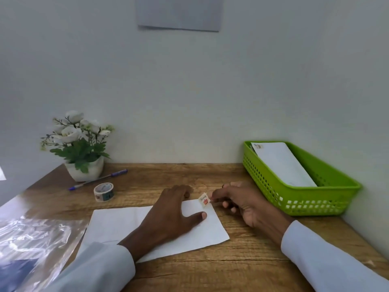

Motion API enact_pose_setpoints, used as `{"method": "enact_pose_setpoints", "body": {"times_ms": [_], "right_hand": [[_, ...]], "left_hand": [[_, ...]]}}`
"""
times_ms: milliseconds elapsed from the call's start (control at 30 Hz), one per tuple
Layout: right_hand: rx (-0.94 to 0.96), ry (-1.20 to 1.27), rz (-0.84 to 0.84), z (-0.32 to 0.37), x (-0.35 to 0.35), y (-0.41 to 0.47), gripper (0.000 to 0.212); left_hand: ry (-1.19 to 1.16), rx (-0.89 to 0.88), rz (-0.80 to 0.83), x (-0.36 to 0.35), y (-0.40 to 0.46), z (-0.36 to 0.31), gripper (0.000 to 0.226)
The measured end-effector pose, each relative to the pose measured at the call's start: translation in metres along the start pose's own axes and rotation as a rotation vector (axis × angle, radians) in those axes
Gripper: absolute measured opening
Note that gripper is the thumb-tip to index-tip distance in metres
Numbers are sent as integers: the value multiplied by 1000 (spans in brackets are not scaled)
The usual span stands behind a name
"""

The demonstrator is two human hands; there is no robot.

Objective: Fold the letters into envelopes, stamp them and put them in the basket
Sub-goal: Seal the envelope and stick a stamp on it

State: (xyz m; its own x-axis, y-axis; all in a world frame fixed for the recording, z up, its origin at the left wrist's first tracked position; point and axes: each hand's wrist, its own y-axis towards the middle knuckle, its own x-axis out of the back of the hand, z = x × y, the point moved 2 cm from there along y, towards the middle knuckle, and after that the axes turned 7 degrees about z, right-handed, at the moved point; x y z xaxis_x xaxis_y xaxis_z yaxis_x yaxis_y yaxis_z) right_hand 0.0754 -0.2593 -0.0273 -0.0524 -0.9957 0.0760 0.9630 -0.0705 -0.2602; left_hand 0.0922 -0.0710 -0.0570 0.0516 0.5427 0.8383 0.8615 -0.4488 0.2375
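Step in hand: stamping. White envelope (pixel 130 226) lies flat on the wooden desk (pixel 242 260), long side running left-right, slightly skewed. Left hand (pixel 170 209) rests flat on its right half, fingers extended, thumb out along the paper, pinning it down. Right hand (pixel 242 203) pinches a small sticker stamp (pixel 204 199) between thumb and fingertips, right at the envelope's top-right corner. Stamp looks tilted and one edge seems lifted; can't tell if it's already touching the paper.

Green basket (pixel 303 205) sits at the right against the wall, near the right hand, with at least one stamped envelope (pixel 282 165) already leaning inside. So at least one cycle is done, judging by that.

Next move, my read: square the stamp to the corner, lay it down, rub flat with a fingertip while the left hand keeps the envelope from sliding. Then lift the envelope and drop it in the basket.

Also on the desk: stamp roll (pixel 103 191), blue pen (pixel 97 179), potted white flowers (pixel 79 144), clear plastic sleeve (pixel 35 243) at left.
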Motion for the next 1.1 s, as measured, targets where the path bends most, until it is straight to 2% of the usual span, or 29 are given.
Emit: {"method": "enact_pose_setpoints", "body": {"times_ms": [367, 733, 1100], "right_hand": [[-12, -57, -32, 0, -1, 6, 22], [6, -42, -44, -4, -5, 5, 32], [56, -71, -41, -5, -7, -1, 38]], "left_hand": [[-33, 7, 21, 3, 1, -2, 49], [4, -16, 68, 5, -1, -1, 38], [6, -16, 73, 4, -1, -2, 38]]}}
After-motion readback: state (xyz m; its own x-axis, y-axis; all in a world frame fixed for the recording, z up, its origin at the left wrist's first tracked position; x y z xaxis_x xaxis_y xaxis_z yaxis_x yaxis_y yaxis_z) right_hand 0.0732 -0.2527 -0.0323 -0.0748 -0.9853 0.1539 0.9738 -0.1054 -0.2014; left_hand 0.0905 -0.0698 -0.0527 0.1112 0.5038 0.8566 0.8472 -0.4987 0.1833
